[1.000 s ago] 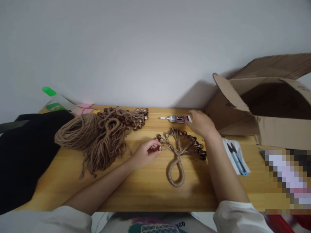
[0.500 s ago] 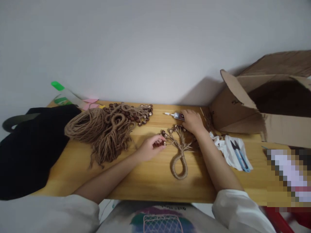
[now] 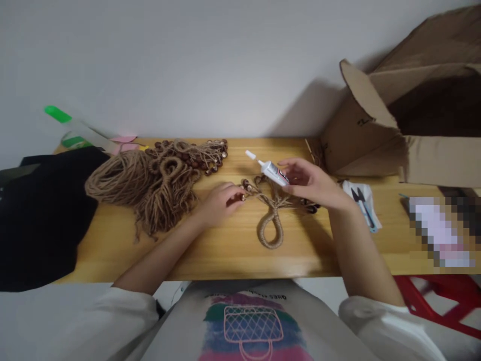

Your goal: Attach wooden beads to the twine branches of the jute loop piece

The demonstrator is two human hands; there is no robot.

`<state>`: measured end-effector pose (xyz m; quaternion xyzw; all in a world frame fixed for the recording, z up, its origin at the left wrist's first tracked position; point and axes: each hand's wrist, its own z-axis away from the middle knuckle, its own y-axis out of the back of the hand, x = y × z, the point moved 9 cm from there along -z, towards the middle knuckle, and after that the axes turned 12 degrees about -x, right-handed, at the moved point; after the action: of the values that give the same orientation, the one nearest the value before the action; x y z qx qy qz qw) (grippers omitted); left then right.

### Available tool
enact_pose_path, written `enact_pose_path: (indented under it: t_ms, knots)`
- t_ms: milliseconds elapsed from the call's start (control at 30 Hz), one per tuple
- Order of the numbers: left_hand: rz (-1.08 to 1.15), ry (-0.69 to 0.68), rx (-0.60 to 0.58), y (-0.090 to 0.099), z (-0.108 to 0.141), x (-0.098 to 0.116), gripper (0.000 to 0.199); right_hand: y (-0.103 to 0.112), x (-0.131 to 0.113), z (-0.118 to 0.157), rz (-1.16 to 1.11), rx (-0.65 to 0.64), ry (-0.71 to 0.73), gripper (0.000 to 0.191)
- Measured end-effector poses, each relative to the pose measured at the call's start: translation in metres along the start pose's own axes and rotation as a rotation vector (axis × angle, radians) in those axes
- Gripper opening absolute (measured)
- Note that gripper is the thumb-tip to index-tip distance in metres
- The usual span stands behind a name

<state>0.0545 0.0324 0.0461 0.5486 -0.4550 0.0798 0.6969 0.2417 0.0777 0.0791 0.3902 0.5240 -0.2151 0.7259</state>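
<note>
Lying loop-end toward the table's [image 3: 225, 250] front edge, a knotted cord [image 3: 274, 209] fans its strands and beads toward the back. Left hand [image 3: 221, 203] just left of it, fingertips pinched on a brown bead [image 3: 243, 198] at a strand end. Right hand [image 3: 310, 183] gripping back end of glue tube [image 3: 275, 173] between thumb and fingers; tube tilted over the beaded strands, white tip up-left. Scissors [image 3: 365, 209] on white paper, right of right forearm. Rope pile [image 3: 158, 190] left of left hand, reaching toward back edge, black cloth [image 3: 48, 215] over left edge. Cardboard box [image 3: 361, 145], flaps open, at back right corner.
</note>
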Motion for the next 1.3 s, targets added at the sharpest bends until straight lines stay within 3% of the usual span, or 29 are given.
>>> enact_pose_path:
  t_ms: [167,267,367,467,567,667,833,967,1100,1200,1300]
  knots:
    - [-0.063,0.033,-0.073,0.0,-0.005,-0.011,0.017,-0.026,0.018,0.016,-0.562,0.028,0.027,0.049]
    - [-0.095,0.044,-0.066,-0.002,-0.005,-0.014,0.019,-0.035,0.028,0.014,-0.708,0.037,0.023,0.041]
    - [-0.1,0.02,-0.007,0.008,-0.003,-0.007,0.022,-0.038,0.03,0.012,-0.72,0.03,0.051,0.04]
    - [-0.092,0.032,0.139,0.034,0.001,0.007,0.028,-0.038,0.028,0.013,-0.642,0.021,0.097,0.042]
    - [0.001,0.035,0.231,0.056,0.004,0.024,0.048,-0.04,0.018,0.015,-0.461,0.002,0.167,0.044]
    - [0.018,-0.007,0.113,0.056,-0.006,0.044,0.066,-0.041,0.009,0.018,-0.318,0.003,0.229,0.045]
    - [-0.312,-0.09,-0.12,0.037,-0.021,0.064,0.048,-0.046,0.009,0.019,-0.193,-0.028,0.225,0.05]
    - [-0.38,-0.134,-0.192,0.025,-0.021,0.066,0.041,-0.045,0.008,0.021,-0.238,-0.049,0.213,0.051]
    - [-0.3,-0.156,0.0,0.04,-0.012,0.066,0.048,-0.04,0.01,0.021,-0.616,-0.012,0.191,0.045]
    - [-0.229,-0.134,0.165,0.049,-0.004,0.062,0.047,-0.043,0.011,0.017,-0.869,0.027,0.21,0.071]
    - [-0.24,-0.134,0.269,0.043,-0.001,0.064,0.04,-0.055,0.012,0.011,-0.871,-0.011,0.214,0.088]
